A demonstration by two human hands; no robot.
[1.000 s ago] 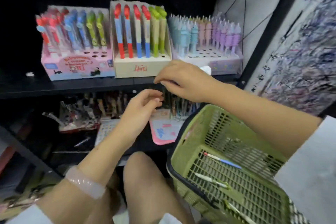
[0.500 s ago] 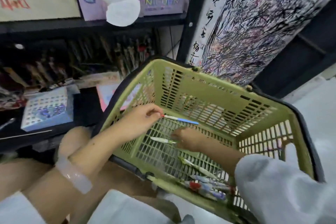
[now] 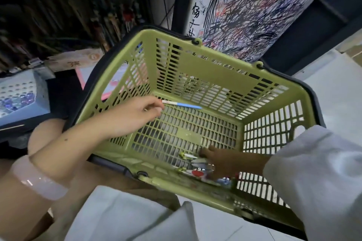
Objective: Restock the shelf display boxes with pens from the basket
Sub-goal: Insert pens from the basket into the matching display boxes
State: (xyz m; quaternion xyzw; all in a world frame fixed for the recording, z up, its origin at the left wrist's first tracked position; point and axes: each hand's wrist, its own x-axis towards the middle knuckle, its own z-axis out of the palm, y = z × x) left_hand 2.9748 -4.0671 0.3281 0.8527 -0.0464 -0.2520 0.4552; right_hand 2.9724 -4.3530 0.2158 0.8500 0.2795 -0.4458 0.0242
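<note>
While both hands reach into the basket, the scene reads as follows.

basket: green slatted plastic basket (image 3: 213, 62) with dark rim and handle, tilted toward the camera, resting against the person's bare knees, next to a dark shelf unit.

left hand: left hand (image 3: 133, 115) inside the basket at its left wall, fingers curled; grip clenched on the white end of a blue pen, pinched at the fingertips.

blue pen: blue pen (image 3: 184, 105), white cap end at the fingers, blue barrel pointing right, held just above the basket floor near the far wall.

right hand: right hand (image 3: 223, 162) low in the near part of the basket, fingers down on the pile of pens; in shadow and blurred, so cannot tell if the grip is clenched or released.

pens in basket: loose pens (image 3: 193, 164) heaped along the near edge of the basket floor, white barrels with green and red tops, touching the right hand.

bracelet: pale pink bracelet (image 3: 37, 180) on the left wrist.

sleeve: white sleeve (image 3: 317, 172) covers the right forearm, over the basket's near right corner.

lower shelf: dark shelf (image 3: 58, 88) left of the basket, with a pale blue display box (image 3: 21, 94) with a hole grid on top, and rows of dim pens behind, too dark to detail.

scribble board: white panel covered in pen scribbles (image 3: 252, 6) behind the basket, upright.

floor: pale tiled floor (image 3: 337, 92) at right.
</note>
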